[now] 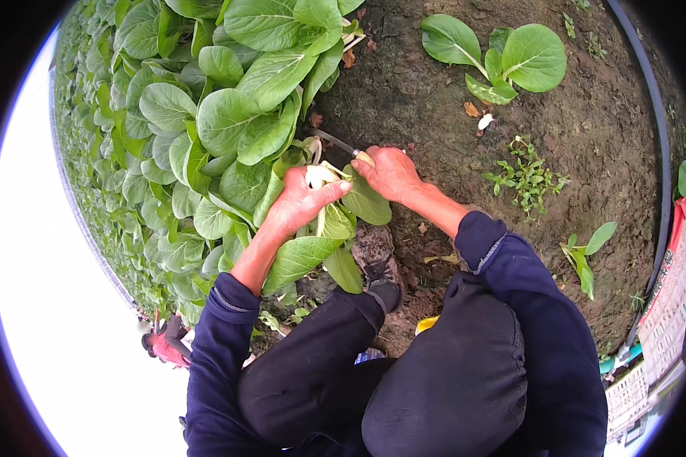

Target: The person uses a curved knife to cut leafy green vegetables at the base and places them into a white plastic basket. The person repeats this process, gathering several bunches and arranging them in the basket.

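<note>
My left hand (303, 200) is closed around the pale stem bases of a cut leafy green (306, 257), its broad leaves hanging down toward my shoe. In my right hand (390, 171) is a knife (336, 140) with a wooden handle and a thin metal blade. The blade points up and to the left, its tip close to the base of the standing greens (246, 120). Both hands are near each other at the edge of the planted bed, just above my shoe (377, 257).
On the bare soil (434, 125) to the right lie a loose leafy plant (500, 63), a small weed (526, 174) and a seedling (586, 257). A dark hose (654, 120) runs along the far right, beside crates (663, 320). Another person (168, 343) crouches at the lower left.
</note>
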`<act>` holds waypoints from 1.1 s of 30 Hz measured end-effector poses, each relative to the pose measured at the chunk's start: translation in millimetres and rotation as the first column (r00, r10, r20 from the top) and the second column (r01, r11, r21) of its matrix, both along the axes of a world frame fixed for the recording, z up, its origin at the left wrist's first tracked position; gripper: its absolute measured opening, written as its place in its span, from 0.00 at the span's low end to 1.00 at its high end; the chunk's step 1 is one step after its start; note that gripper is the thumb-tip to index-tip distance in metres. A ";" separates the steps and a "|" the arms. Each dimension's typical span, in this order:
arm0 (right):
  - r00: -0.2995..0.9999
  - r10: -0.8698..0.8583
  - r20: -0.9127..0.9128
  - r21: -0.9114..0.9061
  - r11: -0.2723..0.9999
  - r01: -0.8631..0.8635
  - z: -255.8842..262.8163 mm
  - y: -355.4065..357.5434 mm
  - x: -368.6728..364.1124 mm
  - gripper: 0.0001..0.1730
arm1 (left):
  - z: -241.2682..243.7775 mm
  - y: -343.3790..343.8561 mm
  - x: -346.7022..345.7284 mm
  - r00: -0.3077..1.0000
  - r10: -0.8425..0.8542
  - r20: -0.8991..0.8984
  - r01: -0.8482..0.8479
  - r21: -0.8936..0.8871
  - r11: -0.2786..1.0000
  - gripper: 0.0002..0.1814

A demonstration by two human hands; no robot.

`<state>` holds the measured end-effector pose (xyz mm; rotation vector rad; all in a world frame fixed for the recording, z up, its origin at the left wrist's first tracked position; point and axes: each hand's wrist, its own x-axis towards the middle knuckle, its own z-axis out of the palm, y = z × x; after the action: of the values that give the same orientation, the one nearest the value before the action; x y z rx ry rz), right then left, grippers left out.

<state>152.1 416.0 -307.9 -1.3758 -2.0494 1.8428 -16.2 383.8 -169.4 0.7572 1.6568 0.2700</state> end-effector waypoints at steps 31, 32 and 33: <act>0.990 0.142 0.007 0.112 0.984 -0.141 -22.5 -14.9 -24.5 0.17 | -53.6 -14.3 3.8 0.786 -0.332 -0.522 0.457 0.129 0.880 0.15; 0.990 0.140 0.007 0.132 0.981 -0.140 -22.6 -16.2 -26.4 0.17 | -57.2 -11.0 3.3 0.795 -0.318 -0.516 0.443 0.137 0.886 0.15; 0.991 0.136 0.003 0.120 0.983 -0.136 -22.0 -15.9 -24.8 0.17 | -58.3 -6.8 4.2 0.805 -0.305 -0.509 0.430 0.146 0.891 0.14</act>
<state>127.3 400.1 -329.9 -1.2291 -2.2626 1.7352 -12.0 377.1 -227.7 1.4172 1.9013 0.0096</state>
